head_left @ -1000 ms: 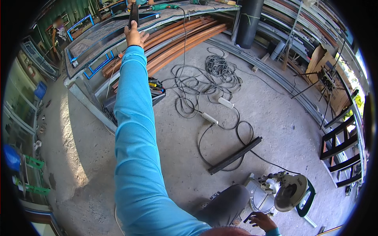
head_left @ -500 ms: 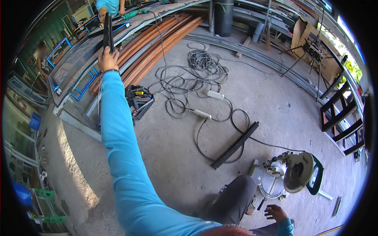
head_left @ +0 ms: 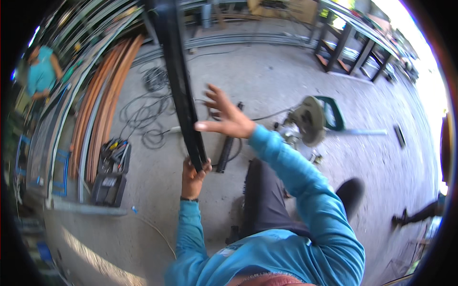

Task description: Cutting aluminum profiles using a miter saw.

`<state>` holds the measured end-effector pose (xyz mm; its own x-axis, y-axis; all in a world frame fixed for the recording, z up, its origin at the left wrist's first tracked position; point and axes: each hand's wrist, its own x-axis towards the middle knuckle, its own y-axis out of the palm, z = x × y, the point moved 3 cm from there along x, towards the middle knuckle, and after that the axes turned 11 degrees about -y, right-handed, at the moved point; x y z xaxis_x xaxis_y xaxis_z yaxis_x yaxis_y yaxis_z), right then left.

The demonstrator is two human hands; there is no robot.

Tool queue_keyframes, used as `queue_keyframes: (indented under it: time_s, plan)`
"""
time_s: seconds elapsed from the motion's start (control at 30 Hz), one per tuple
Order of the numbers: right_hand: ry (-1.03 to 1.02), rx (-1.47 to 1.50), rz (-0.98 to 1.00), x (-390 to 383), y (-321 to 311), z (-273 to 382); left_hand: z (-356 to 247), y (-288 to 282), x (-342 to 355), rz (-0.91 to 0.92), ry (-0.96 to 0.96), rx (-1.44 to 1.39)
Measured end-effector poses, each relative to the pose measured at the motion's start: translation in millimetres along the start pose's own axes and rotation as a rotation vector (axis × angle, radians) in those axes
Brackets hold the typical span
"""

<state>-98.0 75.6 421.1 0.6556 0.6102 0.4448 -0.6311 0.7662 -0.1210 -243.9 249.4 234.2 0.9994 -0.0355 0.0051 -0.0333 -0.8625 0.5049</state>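
Observation:
My left hand (head_left: pixel 193 176) grips the lower end of a long black metal profile (head_left: pixel 177 81), which reaches up out of the top of the picture. My right hand (head_left: pixel 224 114) has its fingers spread, thumb at the bar's right side. A second black profile (head_left: pixel 228 150) lies on the floor behind that hand. A miter saw (head_left: pixel 307 121) with a pale guard and green handle sits right of my knees.
A person in blue (head_left: pixel 42 71) stands at the left beside bundled brown profiles (head_left: pixel 98 109) and an open tool case (head_left: pixel 112 167). Cables (head_left: pixel 143 117) coil on the floor. Dark frames (head_left: pixel 353 47) stand back right. Another person's leg (head_left: pixel 415 217) shows at lower right.
The view has swung round. My left hand has drawn the profile back from the bench toward me. My right hand has risen from beside the saw to the bar.

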Motion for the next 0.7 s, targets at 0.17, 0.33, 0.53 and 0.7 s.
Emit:
queue_keyframes:
  time_s: [0.17, 0.33, 0.53, 0.7]
  plan:
    - [-0.181, 0.032, -0.57, -47.3, -7.7, -4.1, 29.6, -0.6, -23.6, 0.058, -0.378, 0.582]
    - [-0.142, -0.063, -0.533, -117.9, 30.6, -15.2, -109.6, 127.5, 8.5, 0.039, 0.23, 0.866]
    - [-0.28, -0.284, -0.286, -163.1, 23.8, -10.3, -97.3, 227.4, 67.1, 0.124, 0.215, 1.135]
    - [-0.019, -0.098, 0.375, -258.1, -75.8, 54.4, -52.7, 185.6, 87.9, 0.229, 0.095, 1.212]
